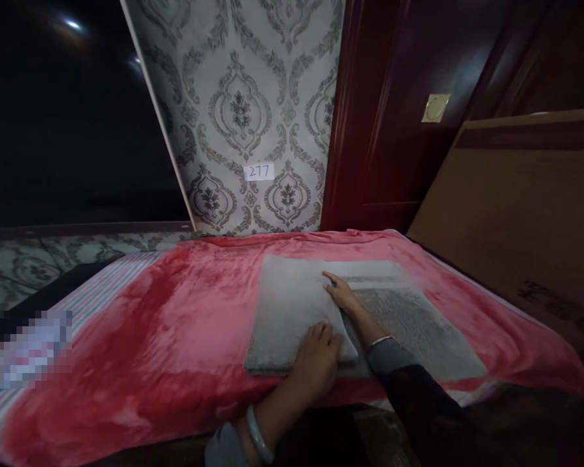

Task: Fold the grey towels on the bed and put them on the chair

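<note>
A grey towel (411, 324), with a pale band near its far end, lies on a pink-red plush blanket (189, 318). Its left part is folded over into a thicker, lighter layer (292, 298). My left hand (317, 353) rests on that folded layer near its front right corner, fingers bent and pressed against the cloth. Farther back, my right hand (343, 295) touches the layer's right edge with its fingers apart and partly stretched out. The underside of both hands is hidden.
Striped cloth (111, 279) shows under the blanket at left. Behind stand a patterned wall (238, 97) with a paper label (259, 171) and a dark red door panel (394, 130). A large dark screen (73, 117) is on the left, a brown cardboard panel (525, 214) on the right.
</note>
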